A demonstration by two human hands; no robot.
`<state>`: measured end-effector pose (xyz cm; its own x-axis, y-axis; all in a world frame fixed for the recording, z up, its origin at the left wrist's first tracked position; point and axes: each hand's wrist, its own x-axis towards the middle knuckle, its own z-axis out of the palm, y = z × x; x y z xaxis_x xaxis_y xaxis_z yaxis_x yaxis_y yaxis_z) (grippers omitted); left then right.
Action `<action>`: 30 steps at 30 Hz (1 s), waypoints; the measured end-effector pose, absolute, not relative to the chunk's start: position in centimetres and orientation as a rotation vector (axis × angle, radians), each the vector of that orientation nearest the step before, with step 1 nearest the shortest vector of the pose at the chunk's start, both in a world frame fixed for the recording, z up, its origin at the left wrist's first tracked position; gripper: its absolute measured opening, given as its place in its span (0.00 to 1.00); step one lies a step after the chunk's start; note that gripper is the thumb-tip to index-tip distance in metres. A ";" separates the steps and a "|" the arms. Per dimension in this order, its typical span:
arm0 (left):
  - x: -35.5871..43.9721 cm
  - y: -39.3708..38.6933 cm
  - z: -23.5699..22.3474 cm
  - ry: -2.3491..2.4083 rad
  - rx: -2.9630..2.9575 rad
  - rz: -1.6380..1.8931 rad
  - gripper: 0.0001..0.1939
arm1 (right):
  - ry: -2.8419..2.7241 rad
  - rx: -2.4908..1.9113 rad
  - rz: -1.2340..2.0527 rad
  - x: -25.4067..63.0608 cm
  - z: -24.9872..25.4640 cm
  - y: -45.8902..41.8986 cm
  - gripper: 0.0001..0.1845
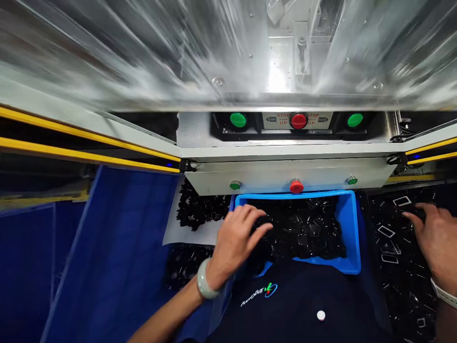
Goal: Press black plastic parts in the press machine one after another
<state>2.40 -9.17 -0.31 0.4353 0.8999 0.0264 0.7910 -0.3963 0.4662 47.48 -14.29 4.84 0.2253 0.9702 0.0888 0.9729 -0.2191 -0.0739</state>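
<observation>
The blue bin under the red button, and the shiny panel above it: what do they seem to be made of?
The blue bin looks like moulded plastic: its bright, even colour and smooth, slightly glossy walls suggest it. The shiny panel looks like polished stainless steel, given its streaky, mirror-like reflections, though a clear cover over it can't be ruled out.

L: pale-green bangle | R: wht band | navy shirt (logo, wht btn)

The right hand is cut off by the view's right edge, the left hand hides one corner of the blue bin, the black pieces inside are too dark and small to tell apart, and the clear guard above is streaked and blurred
</observation>
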 end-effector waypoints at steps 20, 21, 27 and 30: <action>5.7 -9.0 -0.7 1.062 0.748 0.781 0.08 | -2.381 -2.044 0.230 30.8 -6.6 -11.2 0.19; 6.2 -8.9 -1.1 1.059 0.733 0.814 0.09 | -2.364 -2.055 0.227 30.7 -6.8 -11.3 0.19; 7.4 -8.5 -2.3 1.034 0.793 0.973 0.15 | -2.213 -2.027 0.358 31.5 -4.6 -11.6 0.13; 7.5 -8.5 -2.1 1.044 0.830 0.986 0.16 | -1.884 -1.852 0.641 31.9 -0.8 -11.5 0.10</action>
